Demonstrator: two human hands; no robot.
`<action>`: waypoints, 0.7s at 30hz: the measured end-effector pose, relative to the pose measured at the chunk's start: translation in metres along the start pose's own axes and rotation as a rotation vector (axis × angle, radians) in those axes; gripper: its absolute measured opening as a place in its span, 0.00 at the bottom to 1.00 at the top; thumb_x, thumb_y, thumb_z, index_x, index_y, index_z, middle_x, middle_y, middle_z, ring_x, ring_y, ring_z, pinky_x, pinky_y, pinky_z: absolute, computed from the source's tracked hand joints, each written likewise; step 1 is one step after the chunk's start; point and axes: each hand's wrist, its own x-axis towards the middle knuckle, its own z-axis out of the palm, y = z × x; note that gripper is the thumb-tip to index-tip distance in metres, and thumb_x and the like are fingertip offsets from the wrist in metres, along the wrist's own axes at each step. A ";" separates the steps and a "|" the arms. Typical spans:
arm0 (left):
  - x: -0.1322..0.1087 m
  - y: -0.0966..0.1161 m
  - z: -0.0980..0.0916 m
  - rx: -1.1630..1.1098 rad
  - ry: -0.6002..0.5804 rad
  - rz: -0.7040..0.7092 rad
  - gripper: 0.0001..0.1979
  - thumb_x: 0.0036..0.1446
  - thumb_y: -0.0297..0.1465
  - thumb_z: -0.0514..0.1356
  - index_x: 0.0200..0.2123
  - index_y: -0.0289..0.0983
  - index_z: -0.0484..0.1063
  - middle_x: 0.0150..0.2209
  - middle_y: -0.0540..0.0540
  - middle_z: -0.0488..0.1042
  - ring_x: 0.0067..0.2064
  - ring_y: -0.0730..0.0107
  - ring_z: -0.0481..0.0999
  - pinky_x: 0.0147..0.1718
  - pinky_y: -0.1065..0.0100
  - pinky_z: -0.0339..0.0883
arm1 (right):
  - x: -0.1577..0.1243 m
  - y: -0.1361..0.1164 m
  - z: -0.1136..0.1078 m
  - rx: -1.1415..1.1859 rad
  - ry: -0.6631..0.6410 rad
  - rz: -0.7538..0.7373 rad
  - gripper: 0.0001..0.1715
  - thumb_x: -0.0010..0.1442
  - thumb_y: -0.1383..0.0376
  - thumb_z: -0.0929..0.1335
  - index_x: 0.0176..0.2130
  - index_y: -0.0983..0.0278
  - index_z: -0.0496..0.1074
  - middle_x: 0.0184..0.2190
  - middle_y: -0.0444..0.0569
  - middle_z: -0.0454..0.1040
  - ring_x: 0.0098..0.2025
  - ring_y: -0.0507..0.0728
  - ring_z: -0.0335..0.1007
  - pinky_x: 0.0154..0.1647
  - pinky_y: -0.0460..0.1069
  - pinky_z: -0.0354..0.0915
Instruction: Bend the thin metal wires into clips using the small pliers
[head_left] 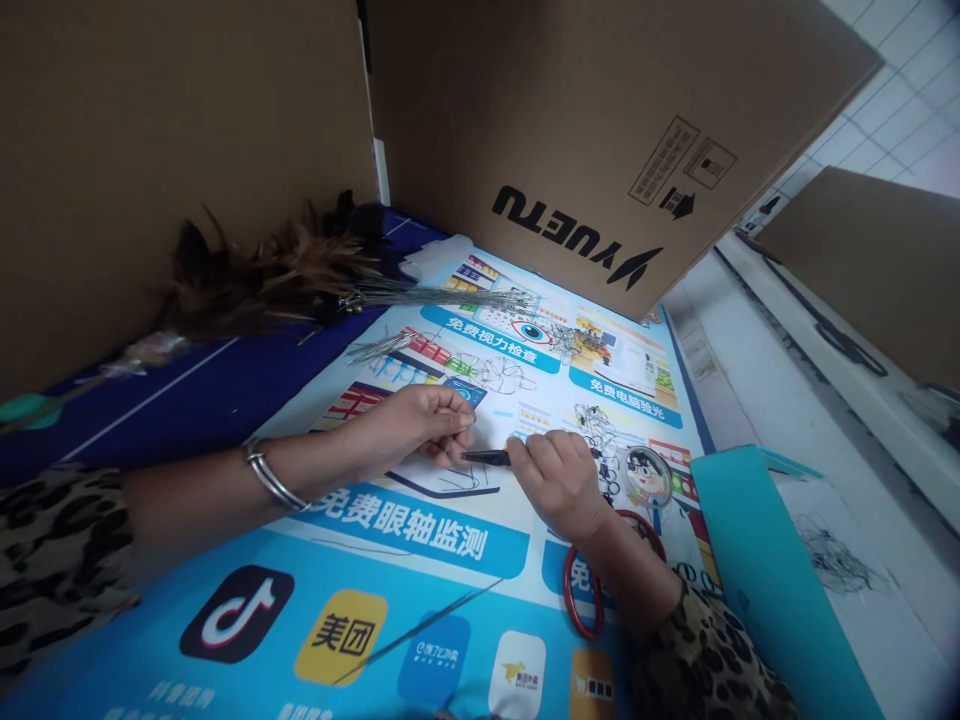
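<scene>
My right hand (559,485) is closed around pliers; only their dark narrow jaws (486,457) show, pointing left, with the handles hidden in the fist. Right at the jaw tips is my left hand (435,425), its thumb and fingertips pinched together. Whatever thin thing lies between those fingertips is too small to make out. Below my right wrist lie red-handled scissors (583,605), partly covered by the forearm. Beyond both hands, loose thin wire pieces (502,375) and a bundle of straight wires (457,296) rest on the printed sheet (517,560).
Brown feathers (277,260) lie at the back left. Large cardboard boxes (600,120) wall off the far side. On the right are tangled black wire bits (592,425), a round clear container (646,476) and a teal open box (772,570) with wire scraps beside it.
</scene>
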 end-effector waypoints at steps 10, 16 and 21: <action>-0.003 0.006 0.002 0.075 -0.036 0.045 0.11 0.56 0.37 0.65 0.31 0.35 0.70 0.26 0.48 0.76 0.23 0.74 0.73 0.23 0.72 0.68 | 0.002 -0.002 0.000 0.003 0.012 0.001 0.08 0.65 0.70 0.66 0.46 0.66 0.69 0.30 0.48 0.70 0.32 0.56 0.59 0.32 0.53 0.52; -0.004 0.008 0.004 0.085 -0.006 0.057 0.13 0.54 0.38 0.66 0.33 0.35 0.70 0.27 0.48 0.77 0.24 0.72 0.75 0.23 0.71 0.69 | 0.002 -0.003 0.003 0.020 0.001 0.010 0.07 0.65 0.70 0.65 0.44 0.66 0.69 0.29 0.48 0.69 0.32 0.55 0.58 0.32 0.53 0.51; -0.004 0.007 0.004 0.105 -0.005 0.079 0.13 0.53 0.39 0.66 0.32 0.36 0.69 0.26 0.48 0.77 0.25 0.71 0.76 0.25 0.70 0.71 | 0.000 -0.004 0.006 0.065 -0.014 0.055 0.07 0.65 0.71 0.65 0.43 0.66 0.71 0.30 0.48 0.69 0.33 0.56 0.60 0.34 0.53 0.54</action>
